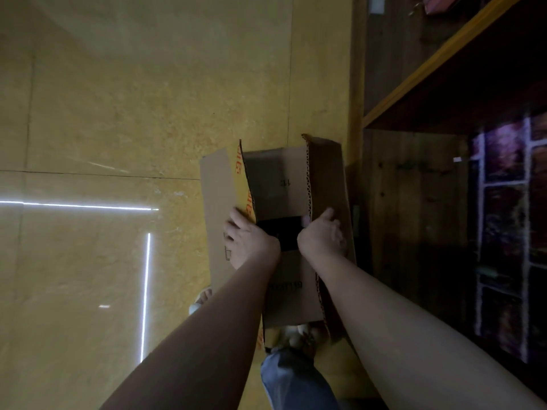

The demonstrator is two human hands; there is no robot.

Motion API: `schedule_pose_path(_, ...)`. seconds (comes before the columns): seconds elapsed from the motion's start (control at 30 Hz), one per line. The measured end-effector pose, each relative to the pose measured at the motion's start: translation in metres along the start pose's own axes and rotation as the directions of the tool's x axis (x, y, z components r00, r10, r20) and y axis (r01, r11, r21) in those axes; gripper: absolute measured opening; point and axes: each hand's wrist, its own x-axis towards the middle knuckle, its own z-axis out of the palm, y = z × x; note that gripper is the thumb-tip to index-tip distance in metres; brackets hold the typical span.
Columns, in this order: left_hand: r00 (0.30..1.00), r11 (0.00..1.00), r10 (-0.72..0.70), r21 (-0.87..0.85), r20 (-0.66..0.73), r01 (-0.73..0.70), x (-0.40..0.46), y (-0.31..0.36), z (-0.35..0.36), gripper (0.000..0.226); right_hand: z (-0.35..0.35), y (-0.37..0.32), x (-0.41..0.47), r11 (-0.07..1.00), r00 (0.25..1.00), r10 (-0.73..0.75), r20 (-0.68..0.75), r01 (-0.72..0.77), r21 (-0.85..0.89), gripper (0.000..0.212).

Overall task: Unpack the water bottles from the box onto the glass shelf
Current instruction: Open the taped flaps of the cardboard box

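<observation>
A cardboard box [284, 184] sits open on a yellow tiled floor [118, 113], seen from above, beside a dark wooden shelving unit [414, 187] at 3 o'clock. The left hand [248, 235] rests on the left flap [217, 208], fingers spread and curling over its edge; the right hand [324, 235] grips the upright right flap [328, 179], thumb hooked inside. The interior is shadowed; whether bottles lie within cannot be told. Sandalled feet [296, 332] show at 6 o'clock.
</observation>
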Motion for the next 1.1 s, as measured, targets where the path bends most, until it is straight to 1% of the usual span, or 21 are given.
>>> schedule_pose_path(0.03,0.999,1.0,-0.028,0.006,0.016,0.028,0.001,-0.001,-0.004,0.08,-0.001,0.002,0.0,0.999,1.0,0.013,0.003,-0.013,-0.032,0.066)
schedule_pose_path(0.17,0.993,0.983,-0.096,0.161,0.068,0.084,0.005,-0.002,-0.015,0.061,0.0,-0.002,0.005,0.982,1.0,0.025,-0.001,-0.024,-0.185,0.064)
schedule_pose_path(0.27,0.987,0.964,-0.12,0.249,0.107,0.09,0.007,0.0,-0.019,0.061,0.003,-0.007,0.008,0.951,0.999,0.034,0.005,-0.03,-0.308,0.061)
schedule_pose_path(0.33,0.986,0.952,-0.101,0.301,0.134,0.056,0.009,0.0,-0.024,0.055,0.005,-0.008,0.011,0.939,0.999,0.028,0.017,-0.021,-0.343,0.058)
schedule_pose_path(0.47,0.982,0.93,-0.015,0.362,0.187,-0.055,0.016,0.0,-0.035,0.036,0.004,-0.008,0.016,0.948,0.999,0.038,0.034,-0.025,-0.318,0.042)
schedule_pose_path(0.53,0.975,0.911,0.004,0.4,0.222,-0.095,0.016,-0.001,-0.038,0.034,0.0,-0.007,0.014,0.938,0.995,0.072,0.068,-0.045,-0.344,0.036)
schedule_pose_path(0.63,0.941,0.878,0.002,0.45,0.339,-0.164,0.013,-0.002,-0.039,0.033,-0.002,-0.002,0.011,0.913,0.987,0.106,0.117,-0.05,-0.405,0.038)
schedule_pose_path(0.67,0.935,0.864,-0.008,0.474,0.355,-0.173,0.012,-0.001,-0.039,0.034,-0.002,-0.003,0.01,0.902,0.987,0.108,0.119,-0.047,-0.429,0.036)
schedule_pose_path(0.77,0.936,0.852,-0.071,0.509,0.345,-0.122,0.012,-0.002,-0.042,0.032,-0.004,-0.007,0.007,0.878,0.987,0.093,0.13,-0.02,-0.477,0.031)
schedule_pose_path(0.83,0.942,0.858,-0.01,0.487,0.336,-0.165,0.013,-0.005,-0.042,0.03,-0.004,-0.008,0.006,0.868,0.987,0.076,0.141,0.004,-0.496,0.027)
schedule_pose_path(0.93,0.935,0.808,0.083,0.525,0.345,-0.265,0.009,-0.012,-0.047,0.03,-0.005,-0.007,0.005,0.863,0.987,0.064,0.15,0.021,-0.505,0.025)
schedule_pose_path(1.03,0.92,0.743,0.126,0.58,0.37,-0.335,0.002,-0.018,-0.057,0.029,-0.015,-0.003,-0.002,0.844,0.987,0.066,0.149,0.025,-0.535,0.026)
schedule_pose_path(1.1,0.92,0.733,0.124,0.591,0.371,-0.337,0.0,-0.023,-0.065,0.028,-0.023,0.0,-0.009,0.823,0.989,0.056,0.134,0.03,-0.567,0.024)
